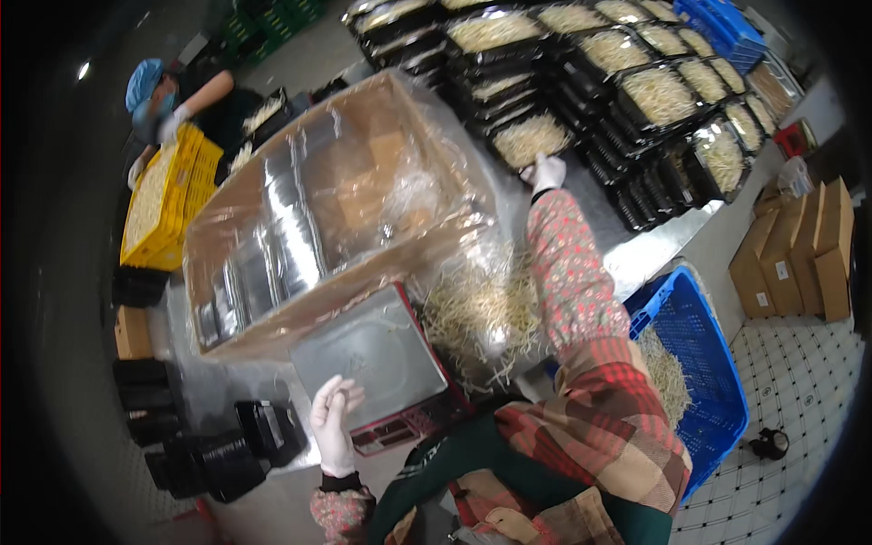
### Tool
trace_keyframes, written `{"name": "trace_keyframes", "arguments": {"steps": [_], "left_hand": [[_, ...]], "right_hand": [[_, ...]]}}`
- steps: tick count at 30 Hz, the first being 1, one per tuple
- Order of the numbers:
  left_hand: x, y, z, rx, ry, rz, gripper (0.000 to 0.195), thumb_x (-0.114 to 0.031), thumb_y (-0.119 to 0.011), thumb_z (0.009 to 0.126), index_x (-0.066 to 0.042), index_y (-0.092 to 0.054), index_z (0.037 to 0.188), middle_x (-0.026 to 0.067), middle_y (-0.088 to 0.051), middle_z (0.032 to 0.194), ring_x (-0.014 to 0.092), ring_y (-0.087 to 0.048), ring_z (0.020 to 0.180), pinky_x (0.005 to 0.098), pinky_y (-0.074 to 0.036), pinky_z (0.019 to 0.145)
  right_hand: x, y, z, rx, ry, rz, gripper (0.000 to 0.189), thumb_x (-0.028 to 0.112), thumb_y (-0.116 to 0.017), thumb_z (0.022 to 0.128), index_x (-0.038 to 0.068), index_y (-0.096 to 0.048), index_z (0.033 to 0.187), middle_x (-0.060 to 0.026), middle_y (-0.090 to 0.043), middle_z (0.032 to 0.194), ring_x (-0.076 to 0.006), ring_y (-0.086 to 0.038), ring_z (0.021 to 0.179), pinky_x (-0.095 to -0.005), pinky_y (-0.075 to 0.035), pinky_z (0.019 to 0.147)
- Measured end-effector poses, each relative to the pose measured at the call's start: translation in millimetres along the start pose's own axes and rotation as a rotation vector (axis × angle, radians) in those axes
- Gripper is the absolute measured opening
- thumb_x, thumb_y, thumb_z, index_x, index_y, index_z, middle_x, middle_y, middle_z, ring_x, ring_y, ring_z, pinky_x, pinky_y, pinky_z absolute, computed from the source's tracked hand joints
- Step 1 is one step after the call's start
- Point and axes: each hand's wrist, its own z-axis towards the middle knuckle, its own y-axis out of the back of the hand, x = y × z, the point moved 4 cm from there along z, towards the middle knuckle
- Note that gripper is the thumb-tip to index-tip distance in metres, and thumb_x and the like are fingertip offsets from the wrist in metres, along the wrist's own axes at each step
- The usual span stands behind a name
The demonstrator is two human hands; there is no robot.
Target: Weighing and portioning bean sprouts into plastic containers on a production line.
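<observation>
My right hand (547, 173), in a white glove, grips the near edge of a black plastic tray of bean sprouts (533, 142). That tray is at the front of stacked sprout trays (657, 99). My left hand (334, 422), also gloved, is empty with its fingers bent and partly apart. It hovers by the near left corner of a digital scale (371, 354) with a red body and a bare metal plate. Loose bean sprouts (484, 306) lie heaped to the right of the scale, partly hidden by my right sleeve.
A plastic-lined cardboard box (354, 170) with stacked black trays stands beyond the scale. A blue basket (708, 381) of sprouts is at my right. Black trays (225, 456) lie at left. Across the table, a person (184, 102) handles a yellow crate (163, 197).
</observation>
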Motion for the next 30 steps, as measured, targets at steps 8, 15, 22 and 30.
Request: {"name": "trace_keyframes", "arguments": {"steps": [8, 15, 22, 30], "left_hand": [[48.1, 129.8, -13.6, -0.501, -0.254, 0.579, 0.044, -0.010, -0.055, 0.098, 0.004, -0.045, 0.139, 0.0183, -0.045, 0.145, 0.028, -0.040, 0.136, 0.0397, -0.028, 0.115], [96.7, 48.5, 63.2, -0.310, -0.264, 1.461, 0.073, -0.041, -0.052, 0.095, 0.005, -0.030, 0.148, 0.0294, -0.022, 0.156, 0.047, -0.015, 0.146, 0.0588, -0.010, 0.116], [97.1, -82.8, -18.1, 0.453, -0.673, 1.099, 0.054, -0.039, -0.061, 0.090, 0.001, -0.056, 0.126, 0.0263, -0.043, 0.143, 0.048, -0.031, 0.138, 0.0573, -0.021, 0.116], [69.9, 124.0, -31.0, -0.201, -0.635, 0.916, 0.056, -0.025, -0.071, 0.086, -0.002, -0.052, 0.133, 0.0236, -0.040, 0.148, 0.045, -0.028, 0.142, 0.0524, -0.023, 0.116]], "right_hand": [[68.4, 21.9, -157.2, 0.248, 0.491, -0.285, 0.018, 0.019, -0.064, 0.096, 0.001, -0.064, 0.100, -0.0063, -0.067, 0.091, -0.0118, -0.063, 0.082, -0.0267, -0.052, 0.074], [47.2, -65.1, -445.7, 1.344, 1.003, -0.819, 0.052, 0.024, -0.061, 0.092, 0.008, -0.049, 0.139, -0.0144, -0.052, 0.138, -0.0356, -0.046, 0.129, -0.0507, -0.033, 0.109], [3.0, -87.9, -462.9, 1.563, 1.159, -1.235, 0.059, 0.042, -0.051, 0.096, 0.017, -0.039, 0.149, -0.0110, -0.040, 0.152, -0.0361, -0.033, 0.141, -0.0575, -0.021, 0.115], [40.1, 39.1, -311.4, 0.838, 0.819, -1.226, 0.043, 0.026, -0.054, 0.099, 0.006, -0.053, 0.137, -0.0184, -0.052, 0.141, -0.0332, -0.045, 0.134, -0.0418, -0.032, 0.113]]}}
